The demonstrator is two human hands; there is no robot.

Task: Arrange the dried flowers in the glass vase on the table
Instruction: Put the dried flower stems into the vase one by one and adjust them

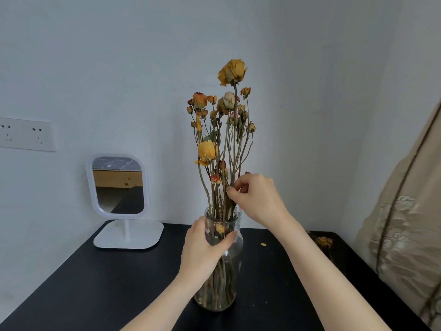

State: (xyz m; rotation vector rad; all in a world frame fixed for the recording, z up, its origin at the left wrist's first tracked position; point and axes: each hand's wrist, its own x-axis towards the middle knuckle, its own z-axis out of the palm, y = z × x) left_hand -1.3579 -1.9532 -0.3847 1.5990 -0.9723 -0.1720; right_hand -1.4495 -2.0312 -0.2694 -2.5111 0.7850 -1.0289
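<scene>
The left hand (205, 247) grips the neck of the glass vase (218, 292) near the surface's (95, 283) front edge; the right hand (255, 197) pinches stems of the dried flowers (222, 111).

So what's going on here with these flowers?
A person is arranging dried flowers in a glass vase on a black table. The left hand grips the vase's neck, while the right hand pinches stems just above the rim. One loose flower lies on the table to the right, not yet in the vase.
</scene>
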